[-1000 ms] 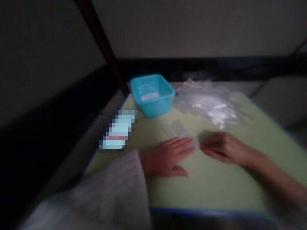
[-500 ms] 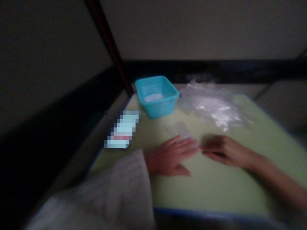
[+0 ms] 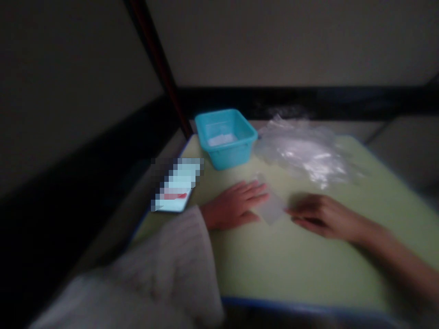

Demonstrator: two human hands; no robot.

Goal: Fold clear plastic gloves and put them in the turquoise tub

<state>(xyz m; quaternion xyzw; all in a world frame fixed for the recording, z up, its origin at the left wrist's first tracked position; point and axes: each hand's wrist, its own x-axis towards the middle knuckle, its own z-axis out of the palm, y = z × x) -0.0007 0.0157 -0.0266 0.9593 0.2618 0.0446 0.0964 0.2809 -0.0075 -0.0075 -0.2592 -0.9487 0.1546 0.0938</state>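
Note:
A small clear plastic bag lies flat on the pale green table. My left hand rests palm down with its fingers spread, the fingertips over the bag's left part. On the other side, my right hand has its fingers pinched together at the bag's right corner. The view is dim and blurred, so what exactly lies between those right fingertips is hard to see, but the bag's corner meets them.
A turquoise plastic basket with white pieces inside stands at the back left. To its right is a heap of clear plastic bags. A phone with a lit, pixelated screen lies by the table's left edge.
My left hand has slid left and a little away from me across the bag, uncovering more of its right part. My right hand has stayed in place.

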